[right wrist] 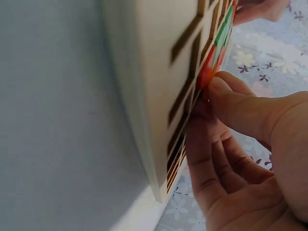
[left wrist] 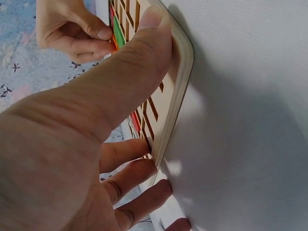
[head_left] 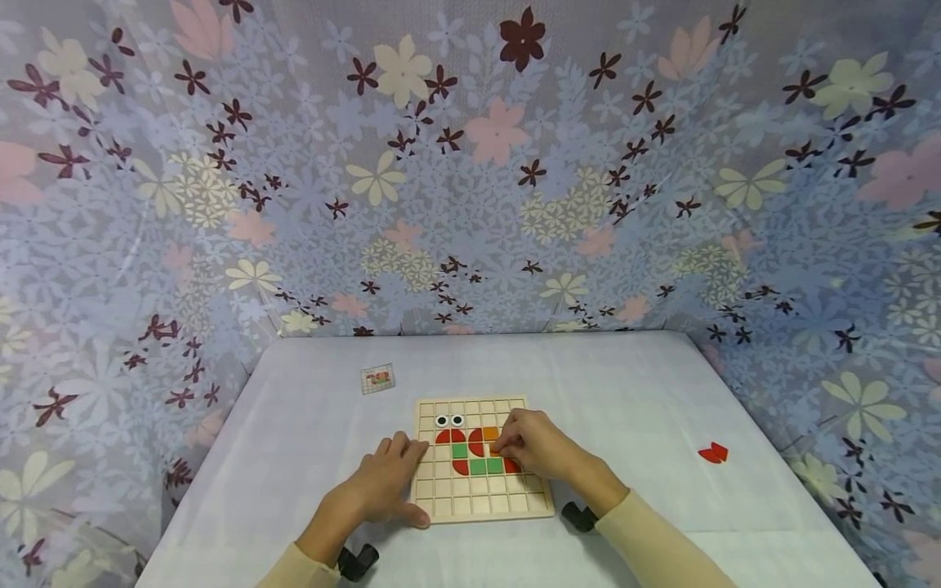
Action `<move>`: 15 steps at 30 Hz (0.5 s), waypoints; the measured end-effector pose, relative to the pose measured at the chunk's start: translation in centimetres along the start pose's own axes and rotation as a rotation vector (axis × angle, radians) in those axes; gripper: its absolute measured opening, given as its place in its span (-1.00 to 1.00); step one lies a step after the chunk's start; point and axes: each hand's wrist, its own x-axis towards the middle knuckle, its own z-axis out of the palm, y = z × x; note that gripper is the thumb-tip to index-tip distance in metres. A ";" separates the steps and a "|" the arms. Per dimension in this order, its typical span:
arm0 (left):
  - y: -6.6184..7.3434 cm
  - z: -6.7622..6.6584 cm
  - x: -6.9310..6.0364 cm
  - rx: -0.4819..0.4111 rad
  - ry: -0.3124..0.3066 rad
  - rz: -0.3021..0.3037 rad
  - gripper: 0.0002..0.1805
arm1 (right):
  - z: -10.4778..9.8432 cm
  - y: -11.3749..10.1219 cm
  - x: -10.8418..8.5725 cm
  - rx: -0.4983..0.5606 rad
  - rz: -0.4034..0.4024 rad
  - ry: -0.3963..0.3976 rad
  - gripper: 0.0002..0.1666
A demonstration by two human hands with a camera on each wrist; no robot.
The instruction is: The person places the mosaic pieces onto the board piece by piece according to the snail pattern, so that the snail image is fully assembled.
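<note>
A wooden grid board (head_left: 488, 504) lies on the table. On it sit two eye tiles (head_left: 457, 420), several red curved pieces (head_left: 461, 467), green square tiles (head_left: 478, 466) and an orange square tile (head_left: 490, 434). My right hand (head_left: 540, 445) is over the board's right part, thumb and forefinger pinching a small orange piece (right wrist: 210, 75) at the grid; its shape is mostly hidden. At the board's left side, my left hand (head_left: 385, 482) rests with its thumb (left wrist: 151, 36) on the near-left corner and fingers spread along the left edge.
A small picture card (head_left: 378, 378) with a coloured grid pattern lies beyond the board, to the left. Two loose red pieces (head_left: 713, 452) lie far right on the white table (head_left: 625, 384). Flowered cloth (head_left: 470, 204) hangs behind and at both sides.
</note>
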 end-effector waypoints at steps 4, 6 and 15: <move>0.0 0.2 0.1 0.000 0.003 -0.005 0.29 | 0.2 -0.1 0.4 -0.015 0.005 0.006 -0.81; -0.1 0.3 0.1 -0.005 0.006 -0.004 0.29 | 0.3 -0.2 0.6 -0.010 0.017 0.004 -0.82; -0.2 0.5 0.2 0.004 0.010 -0.002 0.30 | 0.4 -0.2 0.7 -0.005 0.044 0.001 -0.81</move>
